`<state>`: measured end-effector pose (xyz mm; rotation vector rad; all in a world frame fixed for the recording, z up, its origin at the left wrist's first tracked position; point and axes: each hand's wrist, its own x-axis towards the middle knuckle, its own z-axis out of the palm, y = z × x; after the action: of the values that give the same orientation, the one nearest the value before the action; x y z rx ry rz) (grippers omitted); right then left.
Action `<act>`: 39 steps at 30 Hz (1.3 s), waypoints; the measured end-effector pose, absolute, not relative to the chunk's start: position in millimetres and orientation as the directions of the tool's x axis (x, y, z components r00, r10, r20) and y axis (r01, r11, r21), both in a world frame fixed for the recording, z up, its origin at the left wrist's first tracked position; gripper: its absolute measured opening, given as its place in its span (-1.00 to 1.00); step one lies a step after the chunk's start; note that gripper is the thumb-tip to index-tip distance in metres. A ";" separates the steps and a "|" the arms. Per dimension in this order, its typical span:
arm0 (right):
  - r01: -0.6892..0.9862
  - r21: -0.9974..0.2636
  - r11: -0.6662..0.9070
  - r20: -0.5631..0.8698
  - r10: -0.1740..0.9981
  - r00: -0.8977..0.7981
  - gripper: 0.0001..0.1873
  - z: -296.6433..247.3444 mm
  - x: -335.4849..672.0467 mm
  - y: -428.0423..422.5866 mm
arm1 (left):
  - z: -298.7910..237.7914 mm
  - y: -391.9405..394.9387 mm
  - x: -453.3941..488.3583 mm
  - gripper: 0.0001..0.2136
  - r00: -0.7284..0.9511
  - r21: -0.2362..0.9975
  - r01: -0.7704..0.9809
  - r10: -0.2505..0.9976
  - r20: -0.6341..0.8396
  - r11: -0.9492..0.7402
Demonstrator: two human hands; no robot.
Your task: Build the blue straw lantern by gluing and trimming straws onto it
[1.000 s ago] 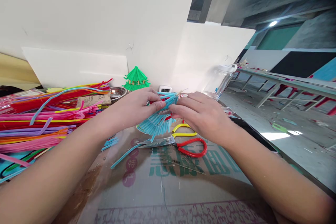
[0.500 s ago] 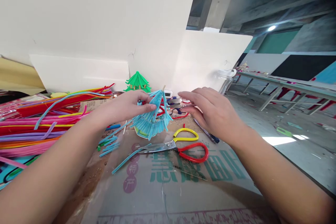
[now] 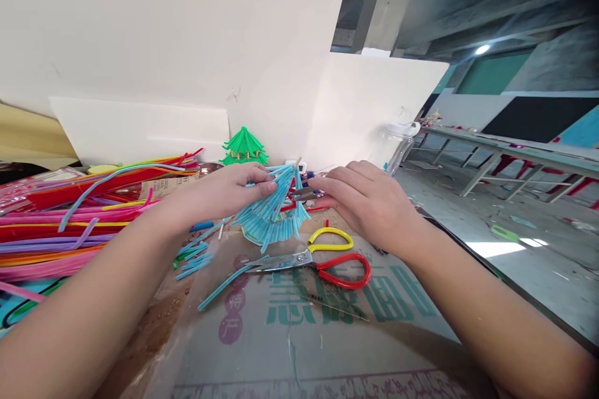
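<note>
My left hand (image 3: pixel 243 187) pinches the upper side of a cone-shaped little roof (image 3: pixel 266 215) made of light-blue pipe cleaners, held up with a thin stick poking from its tip. Red strands show through a gap on its right side. My right hand (image 3: pixel 362 199) is closed just to the right of the roof, its fingers around a metal tool (image 3: pixel 305 194) that looks like pliers and points left at the gap. The handles are mostly hidden by my fingers. Below lie open scissors (image 3: pixel 306 258) with one yellow and one red handle, beside a loose blue pipe cleaner (image 3: pixel 224 290).
Bundles of coloured pipe cleaners (image 3: pixel 56 224) fill the left side, with short blue cut pieces (image 3: pixel 194 262) nearer. A green pagoda-like roof (image 3: pixel 244 146) stands behind, against white boards (image 3: pixel 163 56). A clear jar (image 3: pixel 399 146) is at the back right. Printed plastic sheeting (image 3: pixel 243 361) covers the front.
My right hand has moved left and down toward the blue roof, and its fingers, apart before, have closed on the metal tool. The roof in my left hand has tilted slightly.
</note>
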<state>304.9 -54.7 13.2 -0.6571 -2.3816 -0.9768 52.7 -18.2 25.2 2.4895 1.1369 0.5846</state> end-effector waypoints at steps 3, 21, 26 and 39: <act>0.588 0.528 0.613 0.591 0.232 -0.773 -0.77 12.8 305.9 -55.2 | 27.2 -20.9 54.6 -0.62 0.603 0.471 0.625 0.768 0.215 -0.622; 0.586 0.535 0.609 0.589 0.230 -0.775 -0.76 16.9 304.4 -59.2 | 26.4 -18.4 48.1 -0.73 0.662 0.495 0.572 0.725 0.192 -0.654; 0.595 0.544 0.591 0.599 0.224 -0.769 -0.75 18.5 304.0 -62.4 | 25.3 -17.9 47.9 -0.70 0.638 0.514 0.592 0.751 0.173 -0.621; 0.582 0.603 0.546 0.560 0.229 -0.796 -0.80 20.0 299.9 -70.0 | 29.0 -34.2 61.1 -0.72 0.625 0.493 0.595 0.751 0.211 -0.634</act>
<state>299.9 -70.0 20.0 -0.6593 -2.3667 -1.1468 61.1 -34.2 29.0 2.4729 1.0729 0.5706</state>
